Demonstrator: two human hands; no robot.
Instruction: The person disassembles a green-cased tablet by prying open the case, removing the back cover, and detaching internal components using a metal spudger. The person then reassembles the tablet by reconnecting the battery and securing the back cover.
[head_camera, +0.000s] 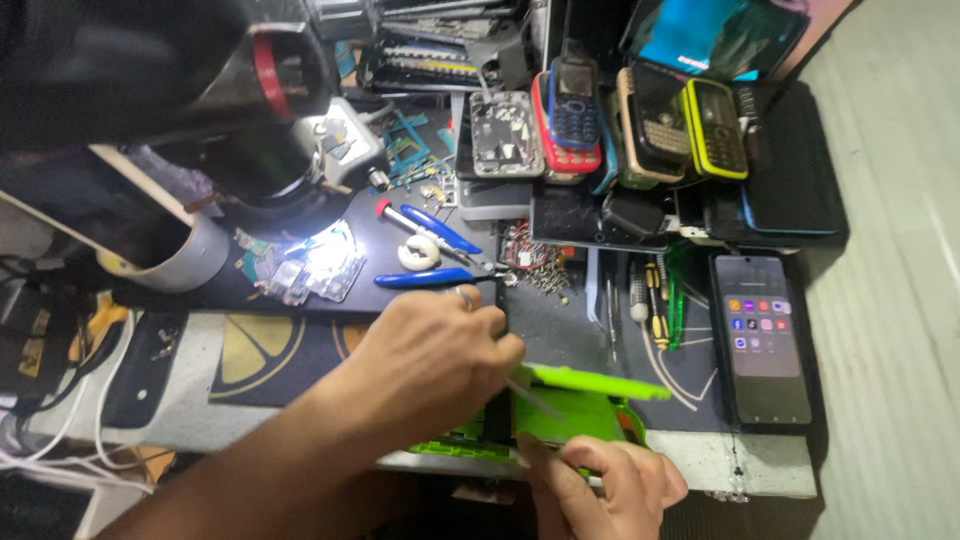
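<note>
low in the frame, the left hand (430, 360) pinches a thin metal pick (530, 398) over a bright green plastic phone casing (570, 400); the right hand (610, 490) steadies its lower edge. a lit black smartphone (762, 335) lies at right.

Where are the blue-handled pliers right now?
In the head view, the blue-handled pliers lie on the dark mat just beyond the left hand, beside a lit circuit board on their left and a pile of small screws on their right.
</note>
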